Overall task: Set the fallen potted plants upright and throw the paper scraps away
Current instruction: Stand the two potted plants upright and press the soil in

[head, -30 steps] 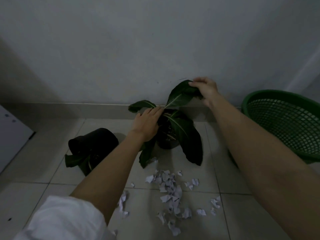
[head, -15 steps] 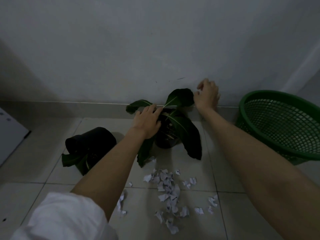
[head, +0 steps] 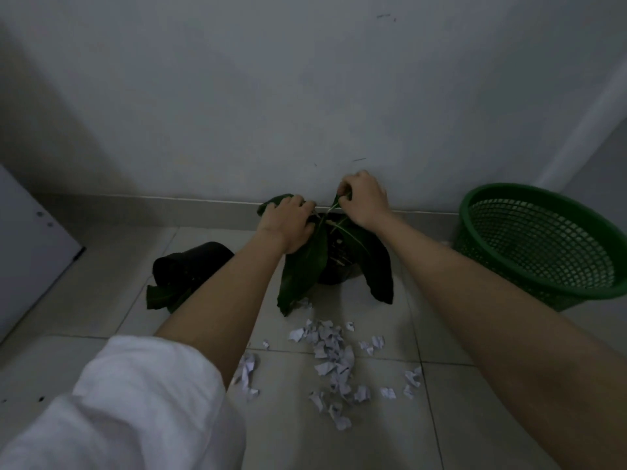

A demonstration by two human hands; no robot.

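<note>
A potted plant (head: 339,259) with large dark green leaves stands upright in a black pot against the wall. My left hand (head: 288,225) lies on its left leaves and stem. My right hand (head: 364,200) pinches a leaf stalk at the plant's top. A second plant in a black pot (head: 190,266) lies on its side to the left, leaves flat on the floor. Several white paper scraps (head: 332,361) are scattered on the tiles in front of the upright plant.
A green mesh basket (head: 543,245) stands at the right by the wall corner. A white panel (head: 30,245) is at the far left. The grey wall runs along the back, with a tiled floor below.
My right hand has come in from the wall side onto the plant's top and closed on a leaf stalk. My left hand stays on the plant. The view has shifted slightly.
</note>
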